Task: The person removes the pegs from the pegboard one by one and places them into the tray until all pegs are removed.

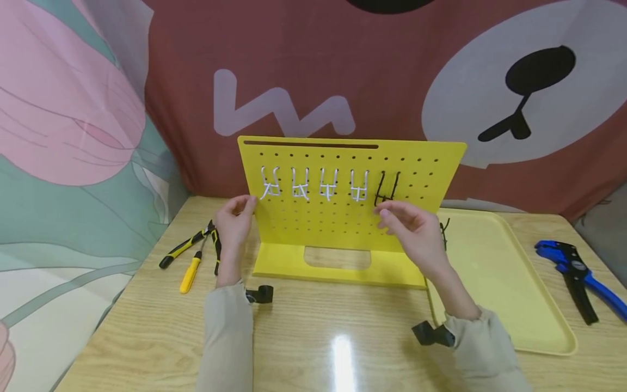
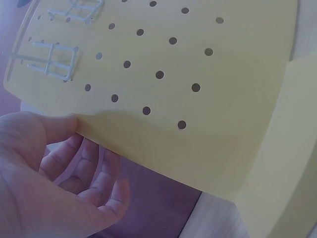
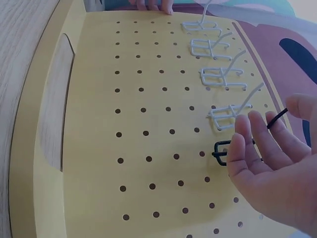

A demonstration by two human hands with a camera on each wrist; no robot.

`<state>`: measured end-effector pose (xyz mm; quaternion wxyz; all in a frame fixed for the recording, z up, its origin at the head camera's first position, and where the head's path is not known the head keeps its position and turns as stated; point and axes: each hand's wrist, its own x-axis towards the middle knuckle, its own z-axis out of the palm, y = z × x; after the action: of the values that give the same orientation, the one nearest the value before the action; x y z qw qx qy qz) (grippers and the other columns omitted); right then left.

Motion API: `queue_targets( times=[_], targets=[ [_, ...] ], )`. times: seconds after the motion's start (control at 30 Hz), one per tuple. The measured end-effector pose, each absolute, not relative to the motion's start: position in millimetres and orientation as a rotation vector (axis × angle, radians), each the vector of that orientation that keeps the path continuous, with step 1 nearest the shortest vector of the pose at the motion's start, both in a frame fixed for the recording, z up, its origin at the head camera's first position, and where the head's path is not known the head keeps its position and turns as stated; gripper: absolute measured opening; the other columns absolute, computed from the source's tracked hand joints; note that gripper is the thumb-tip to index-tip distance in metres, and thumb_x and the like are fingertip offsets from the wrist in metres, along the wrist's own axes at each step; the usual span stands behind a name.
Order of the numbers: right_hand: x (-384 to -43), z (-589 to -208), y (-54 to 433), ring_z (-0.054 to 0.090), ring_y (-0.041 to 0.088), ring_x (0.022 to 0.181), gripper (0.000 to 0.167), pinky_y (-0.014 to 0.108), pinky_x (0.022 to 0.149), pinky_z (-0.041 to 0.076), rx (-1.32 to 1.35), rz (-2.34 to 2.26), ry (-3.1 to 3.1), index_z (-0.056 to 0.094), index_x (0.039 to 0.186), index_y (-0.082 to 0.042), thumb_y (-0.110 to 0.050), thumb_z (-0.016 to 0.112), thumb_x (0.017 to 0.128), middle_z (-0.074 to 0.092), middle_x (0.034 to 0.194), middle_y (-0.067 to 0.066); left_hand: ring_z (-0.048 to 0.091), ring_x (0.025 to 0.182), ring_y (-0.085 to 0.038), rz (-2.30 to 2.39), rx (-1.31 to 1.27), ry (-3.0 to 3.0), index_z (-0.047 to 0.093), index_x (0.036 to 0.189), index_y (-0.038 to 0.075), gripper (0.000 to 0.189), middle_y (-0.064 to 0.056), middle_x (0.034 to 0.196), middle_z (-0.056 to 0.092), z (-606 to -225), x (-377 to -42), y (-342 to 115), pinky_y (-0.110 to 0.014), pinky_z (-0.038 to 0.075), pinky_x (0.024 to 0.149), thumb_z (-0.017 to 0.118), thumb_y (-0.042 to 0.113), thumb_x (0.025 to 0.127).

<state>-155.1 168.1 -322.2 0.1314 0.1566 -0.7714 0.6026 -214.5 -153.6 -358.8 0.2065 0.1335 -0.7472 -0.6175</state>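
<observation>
A yellow pegboard [image 1: 421, 158] stands upright on its base on the table. Several white wire hooks [image 1: 359, 189] hang in a row across it, and one black wire hook [image 1: 379, 188] sits at the row's right end. My left hand [image 1: 235, 220] grips the board's left edge, thumb on the front and fingers curled behind, as the left wrist view shows. With thumb and fingers, my right hand [image 1: 416, 234] pinches the black hook's projecting prong [image 3: 277, 118]. Its fingers partly cover that hook in the right wrist view.
Right of the board lies a yellow tray [image 1: 499, 294], with a black wire piece [image 1: 444, 231] by its left side. A blue wire stripper [image 1: 570, 261] lies farther right. Pliers [image 1: 183, 249] and a yellow screwdriver [image 1: 191, 275] are on the left. A printed cloth [image 1: 196, 49] hangs behind.
</observation>
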Motion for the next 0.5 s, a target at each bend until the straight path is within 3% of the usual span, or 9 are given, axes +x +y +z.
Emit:
queue_targets(
  times=[0.13,0.33,0.5],
  targets=[
    [-152.8,-318.9,169.1,0.065,0.013,0.082,0.023,0.022,0.069,0.052,0.456,1.771,-2.155,0.065,0.108,0.007,-0.012,0.058,0.097,0.071,0.096,-0.007,0.054,0.091,-0.014,-1.724,0.365,-2.082,0.069,0.108,0.001,0.028,-0.010,0.100,0.064,-358.7,-214.1,-153.1,-0.026,0.042,0.078,0.066,0.024,0.092],
    [-147.8,-308.8,171.6,0.067,0.015,0.083,0.024,0.023,0.069,0.053,0.468,1.922,-1.998,0.064,0.103,0.009,-0.012,0.055,0.098,0.073,0.092,0.000,0.054,0.090,-0.014,-1.697,0.358,-2.087,0.069,0.107,0.000,0.027,-0.013,0.100,0.065,-358.6,-214.3,-152.2,-0.025,0.043,0.078,0.067,0.022,0.092],
    [-143.0,-305.2,173.2,0.067,0.017,0.079,0.024,0.026,0.069,0.053,0.493,2.118,-1.923,0.065,0.100,0.004,-0.017,0.054,0.099,0.073,0.089,0.003,0.055,0.089,-0.013,-1.702,0.362,-2.085,0.069,0.106,0.001,0.027,-0.012,0.099,0.065,-358.2,-213.5,-152.7,-0.025,0.043,0.076,0.066,0.023,0.092]
  ],
)
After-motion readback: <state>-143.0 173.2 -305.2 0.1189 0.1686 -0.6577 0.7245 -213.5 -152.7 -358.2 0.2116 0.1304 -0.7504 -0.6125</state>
